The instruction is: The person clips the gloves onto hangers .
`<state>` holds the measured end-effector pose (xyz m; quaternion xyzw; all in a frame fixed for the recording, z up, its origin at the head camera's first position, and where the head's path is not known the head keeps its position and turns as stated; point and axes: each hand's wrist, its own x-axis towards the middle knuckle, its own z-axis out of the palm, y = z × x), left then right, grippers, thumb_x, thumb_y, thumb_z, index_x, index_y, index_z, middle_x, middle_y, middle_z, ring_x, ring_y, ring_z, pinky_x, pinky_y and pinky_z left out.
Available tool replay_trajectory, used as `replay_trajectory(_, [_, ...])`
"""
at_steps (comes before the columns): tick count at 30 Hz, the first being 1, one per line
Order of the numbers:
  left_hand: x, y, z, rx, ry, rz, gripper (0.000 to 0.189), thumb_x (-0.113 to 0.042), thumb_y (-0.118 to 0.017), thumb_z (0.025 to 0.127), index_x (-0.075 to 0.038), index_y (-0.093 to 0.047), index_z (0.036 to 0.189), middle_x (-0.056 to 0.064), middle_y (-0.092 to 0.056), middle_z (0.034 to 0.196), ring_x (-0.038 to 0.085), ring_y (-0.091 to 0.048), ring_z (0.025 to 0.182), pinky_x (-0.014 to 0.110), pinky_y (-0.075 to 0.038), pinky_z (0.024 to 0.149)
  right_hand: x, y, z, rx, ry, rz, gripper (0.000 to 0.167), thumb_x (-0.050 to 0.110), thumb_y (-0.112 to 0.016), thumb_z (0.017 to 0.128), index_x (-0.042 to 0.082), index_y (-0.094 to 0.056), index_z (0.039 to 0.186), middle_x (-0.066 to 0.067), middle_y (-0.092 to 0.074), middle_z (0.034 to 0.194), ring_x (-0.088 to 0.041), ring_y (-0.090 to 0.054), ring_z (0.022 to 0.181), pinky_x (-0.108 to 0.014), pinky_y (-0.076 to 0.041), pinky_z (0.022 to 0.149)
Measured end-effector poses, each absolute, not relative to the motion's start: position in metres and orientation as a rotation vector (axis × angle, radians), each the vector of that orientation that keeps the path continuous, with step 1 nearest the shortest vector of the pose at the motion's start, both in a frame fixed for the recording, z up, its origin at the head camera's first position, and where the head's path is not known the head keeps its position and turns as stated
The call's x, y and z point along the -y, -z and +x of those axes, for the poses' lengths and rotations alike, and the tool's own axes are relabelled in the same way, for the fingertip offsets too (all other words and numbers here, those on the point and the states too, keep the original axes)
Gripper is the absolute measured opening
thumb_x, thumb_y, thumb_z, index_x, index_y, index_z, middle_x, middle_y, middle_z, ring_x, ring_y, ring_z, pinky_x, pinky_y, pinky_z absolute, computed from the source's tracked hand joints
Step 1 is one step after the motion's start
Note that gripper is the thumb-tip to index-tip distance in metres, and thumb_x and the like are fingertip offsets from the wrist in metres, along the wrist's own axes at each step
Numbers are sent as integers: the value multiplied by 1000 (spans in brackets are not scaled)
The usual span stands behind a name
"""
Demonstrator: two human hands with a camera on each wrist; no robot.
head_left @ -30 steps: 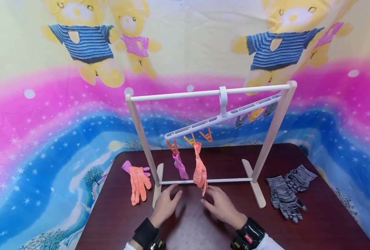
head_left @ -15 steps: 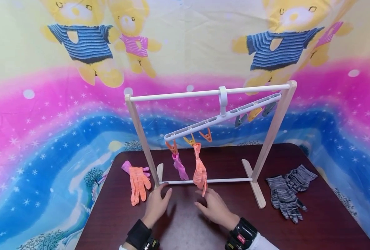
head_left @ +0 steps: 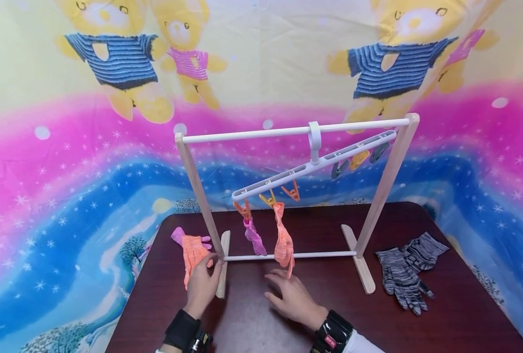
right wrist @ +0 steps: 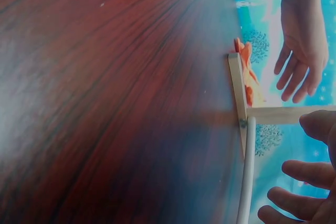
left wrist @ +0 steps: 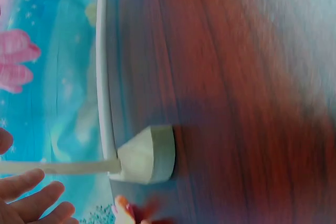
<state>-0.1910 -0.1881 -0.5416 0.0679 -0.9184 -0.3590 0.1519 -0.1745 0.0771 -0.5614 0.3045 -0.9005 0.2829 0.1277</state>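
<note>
My left hand is beside the left post of a wooden drying rack, fingers spread and holding nothing. In the head view it overlaps an orange glove lying over a purple glove on the table. With fingers loosely bent, my right hand hovers under a hanging orange glove, also without anything in it. That glove hangs from a yellow clip on the white clip hanger. Further left, an orange clip carries a purple glove.
The hanger slants from the rack's top bar, and its right-hand clips include a yellow clip. Two grey striped gloves lie at the table's right. A wooden foot supports the right post, and a patterned cloth hangs behind.
My left hand has moved left, from under the hanging gloves to the left post. My right hand has shifted slightly left and nearer to me. The hanging gloves have barely moved.
</note>
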Motion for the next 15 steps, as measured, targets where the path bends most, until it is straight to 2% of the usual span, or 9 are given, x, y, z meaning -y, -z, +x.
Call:
replay_trajectory(1, [191, 541, -192, 2635, 1021, 209, 35, -25, -65, 97, -7, -68, 127, 12, -74, 96, 27, -69, 85, 42, -52, 71, -76, 561, -174, 2629, -824, 885, 42, 26, -76, 86, 7, -69, 122, -11, -68, 122, -24, -69, 108, -42, -55, 91])
replay_trajectory(2, [194, 541, -193, 2634, 1004, 221, 36, -26, -65, 97, -7, -68, 127, 11, -72, 89, 27, -67, 82, 41, -50, 68, -74, 560, -174, 2637, -820, 883, 42, 26, -76, 86, 7, -69, 123, -11, -68, 123, -24, -68, 110, -42, -55, 92])
replay_trajectory(5, [202, 540, -195, 2636, 973, 256, 40, -26, -64, 97, -4, -65, 131, 17, -71, 90, 33, -67, 82, 46, -51, 68, -70, 560, -173, 2663, -829, 875, 43, 27, -75, 87, 8, -69, 125, -13, -67, 126, -26, -66, 116, -43, -53, 97])
replay_trajectory(7, [206, 540, -196, 2632, 971, 277, 42, -26, -63, 98, -3, -63, 133, 22, -72, 110, 41, -69, 102, 55, -54, 82, -67, 559, -173, 2673, -832, 872, 44, 28, -75, 87, 8, -68, 126, -13, -67, 128, -26, -64, 118, -43, -53, 98])
replay_trajectory(8, [208, 539, -197, 2631, 969, 287, 43, -26, -63, 98, -2, -62, 134, 24, -70, 122, 44, -65, 115, 59, -52, 90, -66, 559, -173, 2675, -837, 876, 44, 28, -75, 87, 7, -68, 126, -13, -67, 128, -26, -64, 119, -43, -52, 99])
replay_trajectory(9, [209, 539, -197, 2632, 976, 297, 44, -25, -62, 98, -2, -61, 135, 24, -66, 131, 44, -62, 120, 60, -50, 95, -64, 558, -173, 2678, -840, 881, 44, 28, -75, 88, 7, -68, 126, -14, -67, 128, -26, -63, 120, -43, -52, 99])
replay_trajectory(12, [212, 539, -200, 2641, 988, 312, 47, -25, -62, 98, -1, -58, 138, 24, -61, 139, 44, -57, 128, 61, -47, 101, -59, 557, -174, 2698, -841, 886, 44, 29, -74, 88, 8, -68, 127, -13, -66, 129, -26, -63, 120, -44, -52, 100])
replay_trajectory(15, [214, 540, -204, 2645, 987, 306, 49, -25, -63, 97, -1, -56, 139, 24, -60, 140, 45, -55, 129, 61, -46, 102, -53, 555, -174, 2708, -844, 897, 45, 30, -73, 90, 8, -67, 128, -13, -66, 130, -27, -62, 121, -47, -51, 99])
